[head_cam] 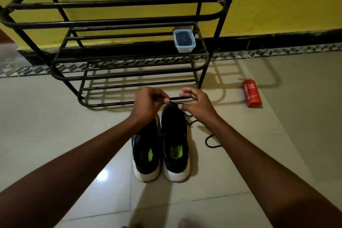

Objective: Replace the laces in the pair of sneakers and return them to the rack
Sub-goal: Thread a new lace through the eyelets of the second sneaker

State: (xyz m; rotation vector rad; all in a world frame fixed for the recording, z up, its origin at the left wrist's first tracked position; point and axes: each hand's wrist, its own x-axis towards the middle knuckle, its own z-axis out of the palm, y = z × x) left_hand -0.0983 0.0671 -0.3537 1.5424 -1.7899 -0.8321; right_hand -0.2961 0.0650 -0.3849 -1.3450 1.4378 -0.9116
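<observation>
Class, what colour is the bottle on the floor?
The bottle is red with white lettering; head view.

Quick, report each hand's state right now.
Left hand: fingers pinch the black lace over the sneaker toe.
Right hand: thumb and fingertip appear to pinch the same lace, other fingers loose.

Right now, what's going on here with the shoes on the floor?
A person is lacing the sneaker on the right of a pair standing side by side on the floor, in front of the black metal rack. The left hand and right hand each pinch the black lace at the toe end; its loose length trails across the tiles to the right. The other sneaker is not being handled. A small container sits on the rack and a red bottle lies nearby.
</observation>
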